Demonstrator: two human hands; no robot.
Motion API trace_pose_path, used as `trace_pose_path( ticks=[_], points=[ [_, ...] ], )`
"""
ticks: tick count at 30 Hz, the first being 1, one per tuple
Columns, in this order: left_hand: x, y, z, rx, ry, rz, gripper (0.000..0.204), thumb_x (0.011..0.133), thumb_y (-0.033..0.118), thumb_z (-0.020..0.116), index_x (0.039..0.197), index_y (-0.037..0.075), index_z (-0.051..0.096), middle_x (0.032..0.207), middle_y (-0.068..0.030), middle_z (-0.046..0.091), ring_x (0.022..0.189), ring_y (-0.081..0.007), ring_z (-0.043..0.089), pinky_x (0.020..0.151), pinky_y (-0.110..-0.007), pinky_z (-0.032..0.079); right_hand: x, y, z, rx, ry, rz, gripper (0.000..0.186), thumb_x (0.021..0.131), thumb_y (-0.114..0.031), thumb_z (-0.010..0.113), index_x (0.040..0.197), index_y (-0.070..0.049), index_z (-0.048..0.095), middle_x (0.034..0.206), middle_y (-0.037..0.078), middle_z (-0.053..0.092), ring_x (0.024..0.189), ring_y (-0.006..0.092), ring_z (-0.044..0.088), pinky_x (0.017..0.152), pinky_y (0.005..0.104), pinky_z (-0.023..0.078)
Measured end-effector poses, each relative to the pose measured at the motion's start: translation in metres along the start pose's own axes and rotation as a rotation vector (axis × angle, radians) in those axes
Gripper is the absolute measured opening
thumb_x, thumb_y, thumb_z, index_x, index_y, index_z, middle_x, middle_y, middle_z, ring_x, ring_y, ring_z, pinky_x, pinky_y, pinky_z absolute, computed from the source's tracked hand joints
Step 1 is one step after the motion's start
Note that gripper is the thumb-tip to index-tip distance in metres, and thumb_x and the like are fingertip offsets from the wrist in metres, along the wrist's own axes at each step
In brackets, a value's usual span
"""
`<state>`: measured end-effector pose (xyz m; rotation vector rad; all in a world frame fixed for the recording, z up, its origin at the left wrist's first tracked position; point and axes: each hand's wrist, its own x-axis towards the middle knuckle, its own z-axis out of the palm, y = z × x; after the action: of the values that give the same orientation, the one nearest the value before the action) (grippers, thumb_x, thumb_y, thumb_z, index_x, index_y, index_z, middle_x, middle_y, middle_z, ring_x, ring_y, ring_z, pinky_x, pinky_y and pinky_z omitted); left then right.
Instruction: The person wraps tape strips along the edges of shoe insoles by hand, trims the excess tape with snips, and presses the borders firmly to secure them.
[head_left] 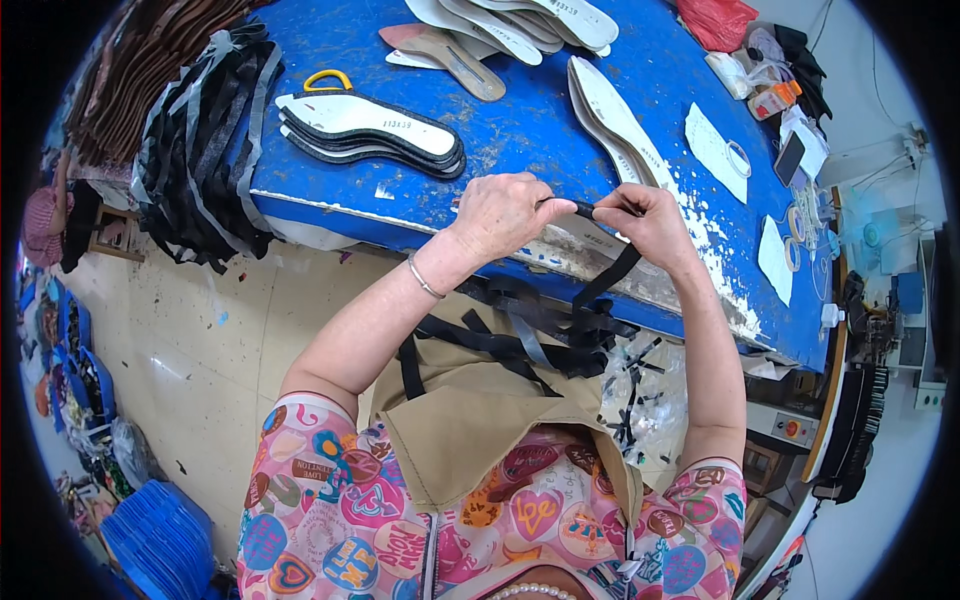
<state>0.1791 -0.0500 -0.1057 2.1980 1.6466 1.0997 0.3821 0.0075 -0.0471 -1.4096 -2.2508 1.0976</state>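
Observation:
Both my hands meet at the near edge of the blue table, closed on a narrow black strip (612, 272). My left hand (503, 215) pinches it at one end, with the thumb pointing right. My right hand (650, 222) grips it a short way off, fingers bent, and a loose tail hangs below toward my lap. Just under the hands shows a pale insole (590, 234); whether either hand touches it I cannot tell. More black strips (520, 340) lie across the tan apron (470, 440) on my lap.
On the blue table (530, 120) lie a stack of black-edged white insoles (370, 125), a yellow handle (328, 78), more white insoles (610, 110), a tan insole (460, 68) and a phone (789, 158). Black and grey strips (205, 140) drape over the left corner. Blue crates (158, 540) stand lower left.

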Motion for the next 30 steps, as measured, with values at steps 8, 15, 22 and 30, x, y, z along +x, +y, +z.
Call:
trace_pose_path(
  ticks=[8,15,22,30],
  points=[
    [0.008,0.008,-0.004,0.110,-0.122,-0.039,0.032,0.080,0.039,0.065,0.076,0.008,0.070,0.073,-0.0104,0.065,0.067,-0.0280,0.064,0.058,-0.036,0.051,-0.007,0.009,0.013,-0.140,0.064,-0.007,0.020,0.078,-0.020,0.069,0.075,-0.002,0.062,0.061,0.010,0.058,0.055,0.0176,0.052,0.055,0.0324,0.041],
    [0.007,0.005,0.003,0.107,-0.088,0.013,0.032,0.081,0.038,0.064,0.078,0.007,0.068,0.073,-0.0102,0.064,0.067,-0.0286,0.064,0.058,-0.036,0.052,-0.012,0.001,0.015,-0.407,0.083,-0.103,0.015,0.075,-0.014,0.067,0.085,-0.005,0.062,0.071,0.015,0.063,0.068,0.0310,0.062,0.061,0.0398,0.046],
    [0.017,0.011,0.004,-0.067,-0.048,0.147,0.014,0.082,0.024,0.064,0.085,0.011,0.068,0.076,-0.0070,0.064,0.072,-0.0266,0.063,0.060,-0.036,0.051,-0.014,0.008,0.019,-0.353,0.116,-0.172,0.014,0.074,-0.012,0.066,0.086,-0.006,0.062,0.073,0.011,0.064,0.068,0.0282,0.062,0.062,0.0363,0.047],
    [0.017,0.010,0.004,-0.139,-0.099,0.192,0.007,0.079,0.018,0.065,0.081,0.012,0.068,0.076,-0.0045,0.064,0.073,-0.0234,0.063,0.061,-0.034,0.050,-0.010,0.005,-0.003,0.153,-0.037,0.032,0.013,0.078,-0.012,0.069,0.085,-0.002,0.066,0.066,0.003,0.060,0.060,0.0065,0.049,0.056,0.0253,0.041]
  ],
)
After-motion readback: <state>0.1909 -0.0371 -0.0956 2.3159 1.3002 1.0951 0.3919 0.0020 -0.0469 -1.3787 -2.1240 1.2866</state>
